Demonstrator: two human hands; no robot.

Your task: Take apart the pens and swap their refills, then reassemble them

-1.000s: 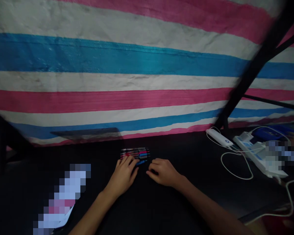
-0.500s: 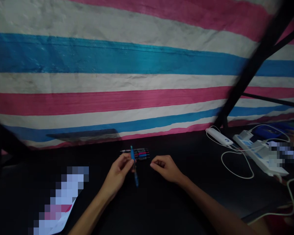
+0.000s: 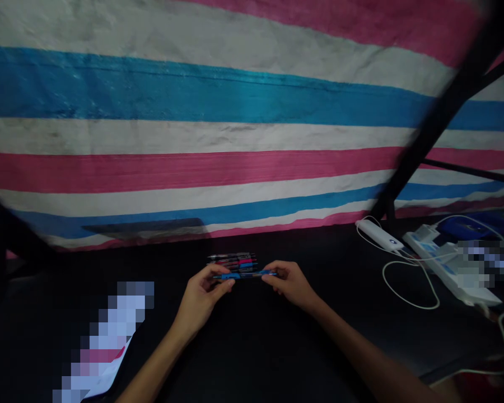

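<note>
A blue pen [image 3: 246, 275] lies level between my two hands, just in front of a row of pens. My left hand [image 3: 205, 290] pinches its left part between thumb and fingers. At the right end, my right hand [image 3: 289, 282] grips the pen with its fingertips. Behind it, several pens [image 3: 235, 257] in black, red and blue are lined up side by side on the black table [image 3: 252, 347]. The nearest of the row is partly covered by the held pen and my fingers.
On the right, a white power strip [image 3: 449, 268] with cables and a white plugged-in device [image 3: 378, 235] rest near a blue object [image 3: 466, 226]. A lit, pixelated phone-like screen [image 3: 113, 358] lies at left. A striped sheet [image 3: 218, 170] hangs behind, with a dark slanted post [image 3: 428, 129].
The blue pen has turned from upright in the view to lying crosswise. My right hand has closed on its right end; before, only my left hand held it.
</note>
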